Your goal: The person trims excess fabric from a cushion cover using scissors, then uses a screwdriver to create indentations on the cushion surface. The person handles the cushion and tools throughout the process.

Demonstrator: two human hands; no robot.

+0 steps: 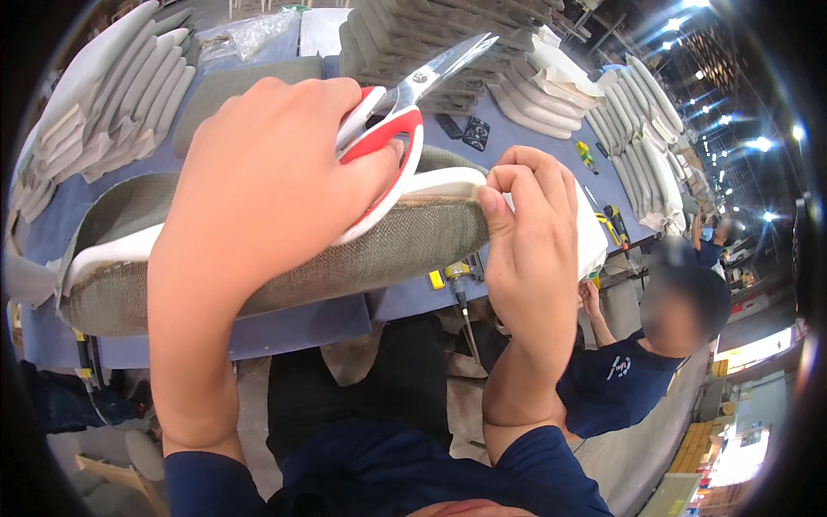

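Note:
My left hand [267,172] is closed round the red and white handles of a pair of scissors [405,121]. The metal blades point up and to the right, away from the fabric, nearly together. Below them, a curved grey-green fabric-covered cushion [370,250] is raised on edge, with a white strip [112,250] running along its inner side. At the cushion's right end my right hand [534,215] pinches the edge between thumb and fingers, where the white strip meets the fabric. The exact bit between those fingertips is hidden.
Stacked cushion covers [112,95] stand at left, with more piles [431,52] behind and at right. On the blue table [327,323] lie a dark phone-like object [476,133] and yellow-black tools [616,224]. A pneumatic tool [459,276] is near the front edge. A co-worker [629,370] is at right.

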